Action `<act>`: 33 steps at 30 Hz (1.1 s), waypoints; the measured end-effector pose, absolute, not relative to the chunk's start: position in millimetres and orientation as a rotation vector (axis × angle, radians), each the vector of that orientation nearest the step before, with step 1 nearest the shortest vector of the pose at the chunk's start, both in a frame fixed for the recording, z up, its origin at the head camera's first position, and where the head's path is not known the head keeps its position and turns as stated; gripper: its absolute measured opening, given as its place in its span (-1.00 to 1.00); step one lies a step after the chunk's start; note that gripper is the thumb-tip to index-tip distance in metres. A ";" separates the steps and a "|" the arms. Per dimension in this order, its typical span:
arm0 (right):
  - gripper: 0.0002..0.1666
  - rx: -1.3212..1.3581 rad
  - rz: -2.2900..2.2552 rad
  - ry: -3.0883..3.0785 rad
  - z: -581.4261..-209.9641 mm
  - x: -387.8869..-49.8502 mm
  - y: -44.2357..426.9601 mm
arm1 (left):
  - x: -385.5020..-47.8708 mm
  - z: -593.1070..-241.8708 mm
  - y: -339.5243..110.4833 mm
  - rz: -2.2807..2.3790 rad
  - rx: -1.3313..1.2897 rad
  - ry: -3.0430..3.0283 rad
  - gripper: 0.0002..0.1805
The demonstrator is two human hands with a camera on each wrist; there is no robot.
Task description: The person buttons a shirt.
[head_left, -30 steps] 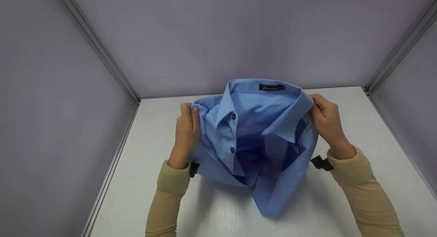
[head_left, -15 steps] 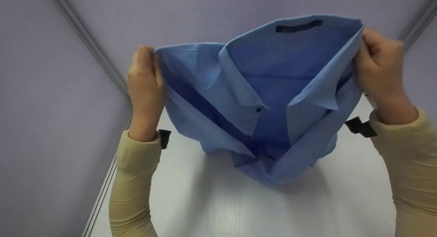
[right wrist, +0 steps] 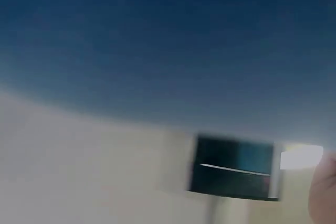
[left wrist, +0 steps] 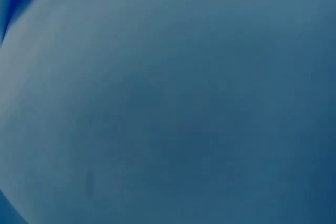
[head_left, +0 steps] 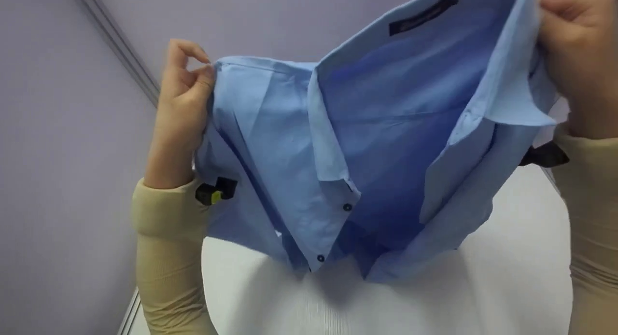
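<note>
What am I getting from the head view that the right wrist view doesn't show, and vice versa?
Head only: the left hand and right hand gripping the blue shirt at either side, plus its dark label and dark buttons.

Right wrist only: a dark rectangular panel with a bright white patch beside it.

Both: the shirt's blue fabric, blurred in the wrist view. A shape cut off at that view's right edge is too unclear to name.

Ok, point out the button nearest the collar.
The upper button: it sits just below the tip of the collar, while the lower button lies farther down the same front, well away from it.
</note>
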State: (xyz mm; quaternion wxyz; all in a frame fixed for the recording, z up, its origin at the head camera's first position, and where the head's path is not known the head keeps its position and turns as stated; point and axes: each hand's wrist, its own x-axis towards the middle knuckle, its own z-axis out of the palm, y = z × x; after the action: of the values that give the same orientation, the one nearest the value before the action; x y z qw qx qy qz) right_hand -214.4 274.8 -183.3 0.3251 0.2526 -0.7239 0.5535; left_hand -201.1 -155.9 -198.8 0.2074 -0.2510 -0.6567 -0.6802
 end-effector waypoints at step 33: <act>-0.62 0.706 0.448 -3.423 -548.5 -240.5 177.0 | -216.7 -569.9 -48.6 -0.597 -0.487 -3.372 -0.61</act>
State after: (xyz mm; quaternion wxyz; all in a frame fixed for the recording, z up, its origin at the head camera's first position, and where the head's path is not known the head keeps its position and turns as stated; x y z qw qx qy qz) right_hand -240.5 177.0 -548.5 -0.1897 0.1967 -0.9538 0.1249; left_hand -216.7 -48.6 -569.9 -0.1580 -0.1390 -0.9626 -0.1705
